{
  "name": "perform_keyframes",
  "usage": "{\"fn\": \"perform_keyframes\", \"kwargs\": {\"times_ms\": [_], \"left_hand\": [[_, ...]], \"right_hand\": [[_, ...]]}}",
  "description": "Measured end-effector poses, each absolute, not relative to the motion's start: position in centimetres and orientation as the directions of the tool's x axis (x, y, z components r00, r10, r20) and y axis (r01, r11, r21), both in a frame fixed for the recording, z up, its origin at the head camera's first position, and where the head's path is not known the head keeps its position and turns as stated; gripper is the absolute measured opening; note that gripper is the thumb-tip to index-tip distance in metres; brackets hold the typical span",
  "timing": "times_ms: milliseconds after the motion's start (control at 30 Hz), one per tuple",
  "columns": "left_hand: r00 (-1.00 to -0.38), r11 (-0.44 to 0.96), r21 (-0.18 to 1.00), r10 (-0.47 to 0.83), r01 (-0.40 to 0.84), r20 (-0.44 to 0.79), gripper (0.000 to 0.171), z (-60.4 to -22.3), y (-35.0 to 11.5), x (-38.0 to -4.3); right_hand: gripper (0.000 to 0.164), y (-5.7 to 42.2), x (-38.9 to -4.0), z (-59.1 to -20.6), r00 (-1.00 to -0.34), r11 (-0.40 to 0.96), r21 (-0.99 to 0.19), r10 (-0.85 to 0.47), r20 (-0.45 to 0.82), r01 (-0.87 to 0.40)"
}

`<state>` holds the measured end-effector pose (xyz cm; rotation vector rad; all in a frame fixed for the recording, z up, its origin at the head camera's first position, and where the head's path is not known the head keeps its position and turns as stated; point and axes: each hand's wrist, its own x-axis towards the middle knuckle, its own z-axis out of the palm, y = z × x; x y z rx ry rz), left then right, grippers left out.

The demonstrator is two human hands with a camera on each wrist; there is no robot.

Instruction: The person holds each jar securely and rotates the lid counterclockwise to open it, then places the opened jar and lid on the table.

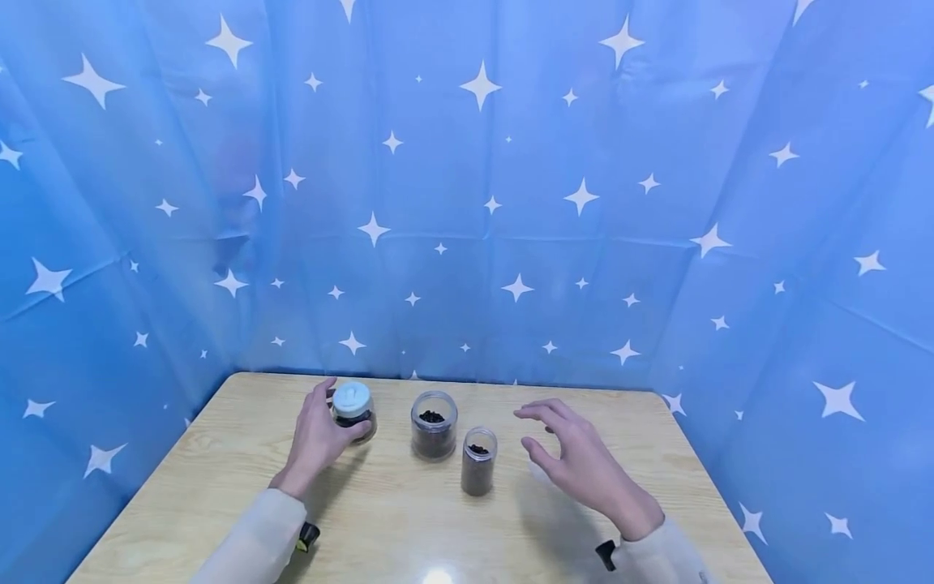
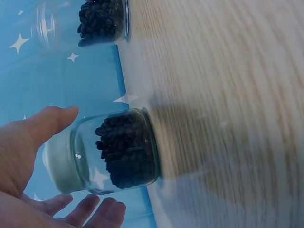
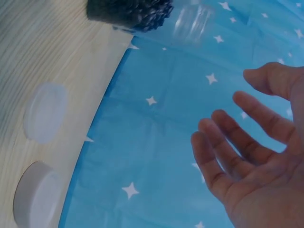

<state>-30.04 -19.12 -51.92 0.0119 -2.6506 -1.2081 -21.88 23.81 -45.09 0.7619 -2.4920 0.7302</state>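
A squat glass jar of dark beans (image 2: 128, 152) with a pale blue-green lid (image 1: 353, 398) stands at the table's left. My left hand (image 1: 315, 442) is around it, thumb on one side and loosely bent fingers on the other; firm contact is not visible. Two uncovered jars with similar dark contents stand in the middle: a wide jar (image 1: 434, 434) and a slimmer, taller jar (image 1: 477, 470). To the right of them my right hand (image 1: 580, 462) hovers over the table, fingers spread and slightly bent, holding nothing.
In the right wrist view, a flat translucent lid (image 3: 46, 112) and a thicker white cap (image 3: 36, 194) lie on the wooden table (image 1: 409, 527), largely hidden by my right hand in the head view. A blue curtain with white stars (image 1: 467, 186) hangs behind the table.
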Motion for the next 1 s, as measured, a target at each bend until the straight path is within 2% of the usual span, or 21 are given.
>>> {"fn": "perform_keyframes", "kwargs": {"times_ms": [300, 633, 1000], "left_hand": [[-0.980, 0.654, 0.752, -0.086, 0.080, 0.179, 0.100, -52.9, -19.1, -30.4], [-0.978, 0.673, 0.736, -0.097, 0.070, 0.182, 0.087, -53.2, -18.9, -30.6], [-0.980, 0.701, 0.712, -0.113, 0.040, 0.166, 0.094, -52.5, -18.5, -29.5]], "right_hand": [[0.041, 22.3, -21.4, -44.9, -0.706, 0.665, -0.339, -0.414, 0.575, -0.666], [0.042, 21.5, -21.0, -44.6, -0.695, 0.650, -0.339, -0.427, 0.578, -0.681], [0.043, 21.2, -20.3, -44.6, -0.682, 0.637, -0.340, -0.423, 0.596, -0.692]]}}
